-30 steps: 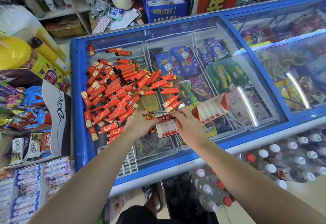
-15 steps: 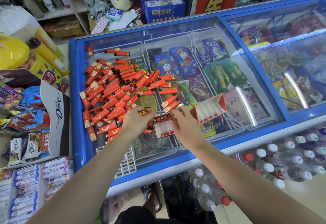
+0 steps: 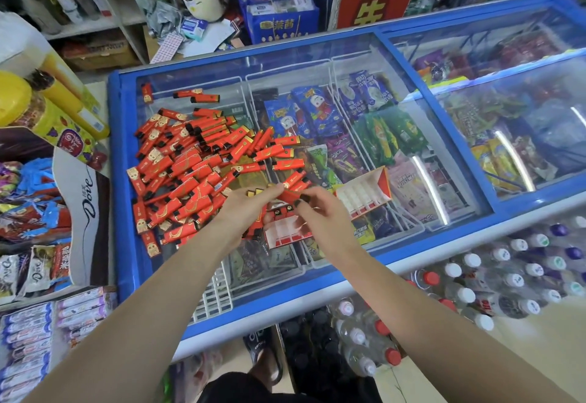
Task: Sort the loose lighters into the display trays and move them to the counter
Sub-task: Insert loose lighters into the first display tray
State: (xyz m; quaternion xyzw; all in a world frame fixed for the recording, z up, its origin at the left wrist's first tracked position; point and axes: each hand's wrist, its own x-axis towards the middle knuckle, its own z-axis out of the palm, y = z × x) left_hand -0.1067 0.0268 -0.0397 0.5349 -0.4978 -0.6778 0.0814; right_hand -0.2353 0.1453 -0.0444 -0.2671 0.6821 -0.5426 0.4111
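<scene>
Both hands meet over the near display tray [image 3: 285,234] on the freezer lid [image 3: 317,85]. Left hand [image 3: 245,209] and right hand [image 3: 320,212] pinch one lighter [image 3: 290,195] between them. Risks: fumbled handover, lighter skids on glass; tray unheld, may slide. Lighter pile [image 3: 190,165] sits just left.

Left hand [image 3: 244,209] hides part of the tray [image 3: 285,233].
</scene>
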